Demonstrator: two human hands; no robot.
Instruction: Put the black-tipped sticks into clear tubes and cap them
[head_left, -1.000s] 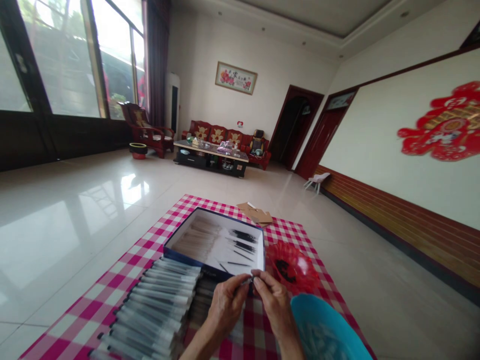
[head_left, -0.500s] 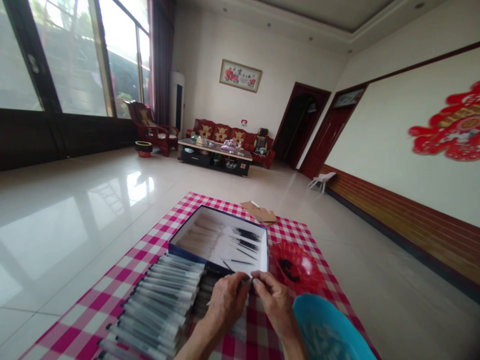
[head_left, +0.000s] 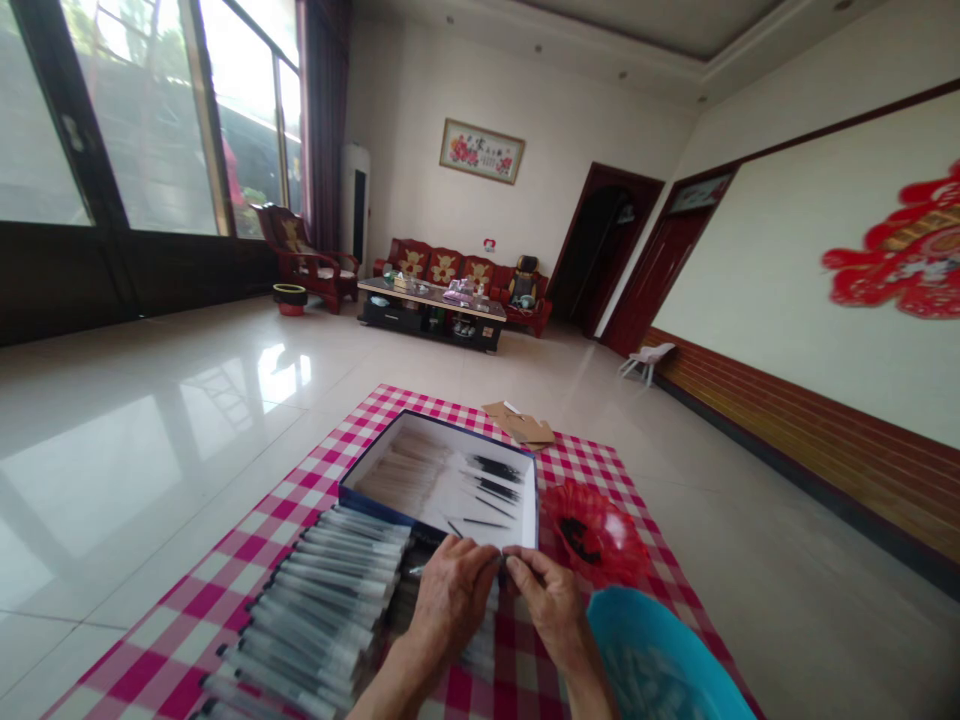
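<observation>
My left hand (head_left: 455, 590) is closed, and a pale, slim end sticks out on its left side, apparently a pen. Fingertip to fingertip with it, my right hand (head_left: 546, 590) pinches a small dark piece (head_left: 502, 562), mostly hidden by the fingers. Both hands are just in front of a shallow box (head_left: 536, 500) holding clear thin tubes (head_left: 409, 465) and black slim sticks (head_left: 496, 490). To the left lies a long row of capped, see-through pens (head_left: 322, 590). More pens or barrels lie partly hidden beneath my left hand.
A red, flower-shaped bowl (head_left: 611, 535) with small black parts (head_left: 579, 540) stands right of the box. A blue basin (head_left: 675, 620) of pale small pieces is nearer. Cardboard scraps (head_left: 520, 425) lie behind the box on the checked tablecloth (head_left: 300, 500).
My left hand has turned slightly, and the pale end beside it has shifted upward. The right hand keeps its pinch in almost the same place.
</observation>
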